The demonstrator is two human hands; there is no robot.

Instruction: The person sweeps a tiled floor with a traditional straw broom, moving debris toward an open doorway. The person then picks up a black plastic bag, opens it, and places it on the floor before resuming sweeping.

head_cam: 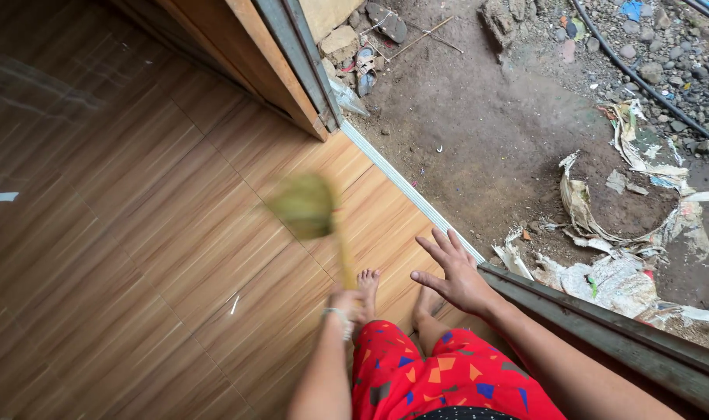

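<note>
Your left hand, low centre of the frame, has its grip closed around the handle of a small broom; a bracelet sits on that wrist. The broom's green-yellow bristle head is blurred, centre frame, above the wood-pattern floor. Your right hand holds nothing, fingers spread wide, hovering just right of centre near the white threshold strip. Your bare feet stand on the floor between the hands, red patterned shorts at bottom centre. A door frame is at top centre. Bare dirt fills the upper right, with torn sacks at right and a black hose in the top right corner.
</note>
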